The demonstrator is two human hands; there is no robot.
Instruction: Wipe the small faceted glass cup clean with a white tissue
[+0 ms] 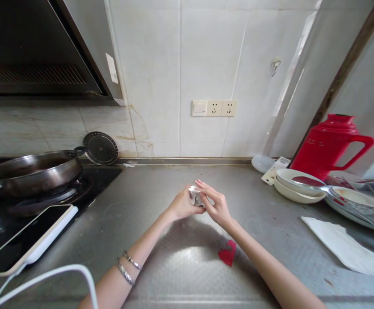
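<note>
Clutching a silvery object (194, 196) at twelve o'clock, left hand (183, 204) clamped, right hand (215, 206) touching, grip unclear: you're seemingly mid-job!

Left hand (183, 204) gripping small whitish object (194, 197); right hand (218, 207) against it; red scrap (228, 253) nearby on metal counter (143, 189).

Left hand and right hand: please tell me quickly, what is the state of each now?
Left hand: closed around a small silvery-white object.
Right hand: fingers over the same object; whether it grips cannot be told.
</note>
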